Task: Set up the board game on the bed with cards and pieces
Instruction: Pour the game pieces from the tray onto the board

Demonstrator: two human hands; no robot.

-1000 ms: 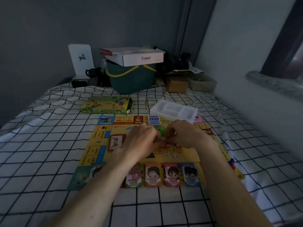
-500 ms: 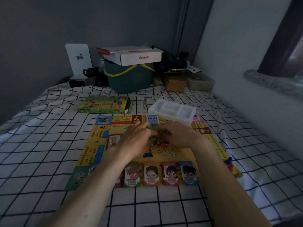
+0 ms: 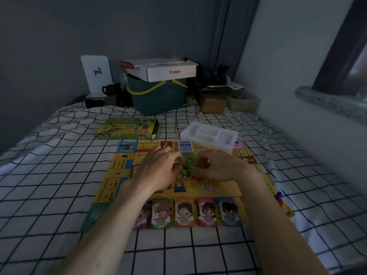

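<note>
head view. a game board (image 3: pixel 119 171) is laid flat on the checked bed sheet (image 3: pixel 49 185). along its near edge five character money cards (image 3: pixel 184 212) are set side by side. a blue-backed card deck (image 3: pixel 185 146) rests at the far edge, with a white plastic tray (image 3: pixel 210 134) just beyond it, partly on the board's far right corner. three dice (image 3: pixel 207 188) lie on the board just below the right hand. the game box (image 3: pixel 129 129) lies well behind the board on the sheet. small coloured pawns (image 3: pixel 279 195) are noted at the board's right edge; their number cannot be told.

the left hand (image 3: pixel 158 169) and the right hand (image 3: pixel 218 167) are met over the board's centre, fingers curled inward round a cluster of small green pieces (image 3: pixel 186 165). both appear to pinch at the cluster; whether a bag or loose pieces is held cannot be told.

judged step: the green pieces are being separated or released for placing, cards already being laid out. the next move is judged to call for a fine fingertip parting of the cluster, kept low over the board so that pieces are not scattered into the soft sheet or onto the dice.
</note>
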